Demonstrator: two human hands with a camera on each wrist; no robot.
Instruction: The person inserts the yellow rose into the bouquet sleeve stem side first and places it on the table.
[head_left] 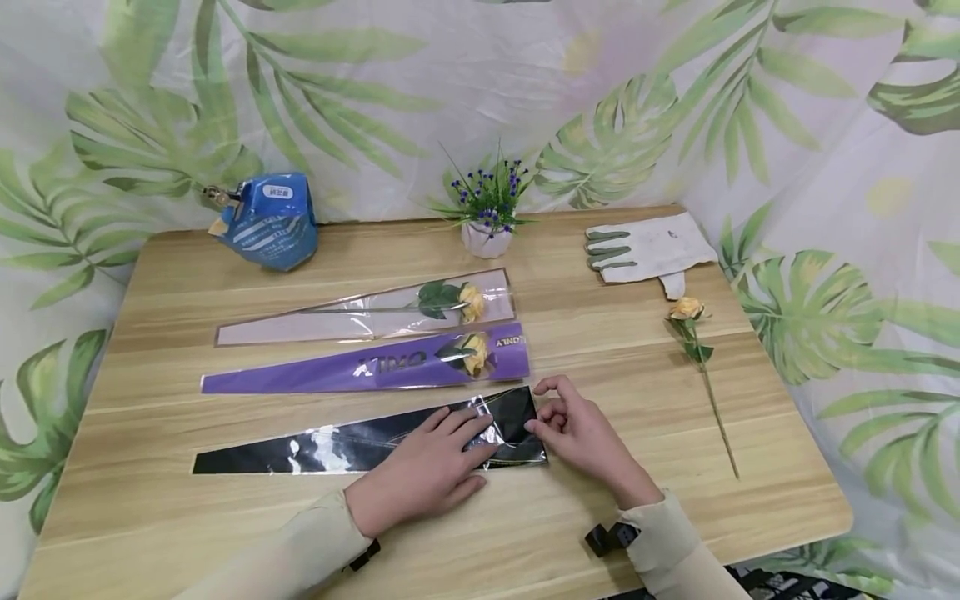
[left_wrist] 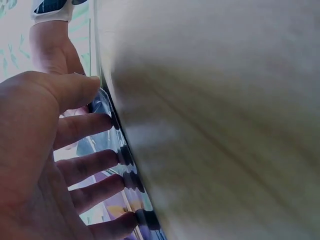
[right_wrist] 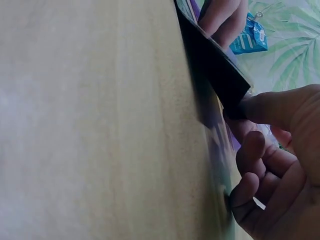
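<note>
A long black flower sleeve (head_left: 322, 448) with a shiny clear front lies on the near part of the table, its wide end to the right. My left hand (head_left: 426, 473) rests on it near the wide end, fingers spread and nearly straight. At the right edge my right hand (head_left: 588, 437) pinches the sleeve between thumb and forefinger; in the right wrist view the black edge (right_wrist: 215, 70) is lifted off the tabletop. Just beyond lies a purple sleeve (head_left: 285, 377) holding a yellow rose (head_left: 476, 354). Farther back is a pale pink sleeve (head_left: 258, 330) with another yellow rose (head_left: 471, 303).
A loose yellow rose (head_left: 687, 309) with a long stem lies at the right. Behind it is a pair of white and green work gloves (head_left: 652, 247). A small potted plant (head_left: 486, 240) stands at the back middle, a blue bag (head_left: 277, 221) with a clip at the back left.
</note>
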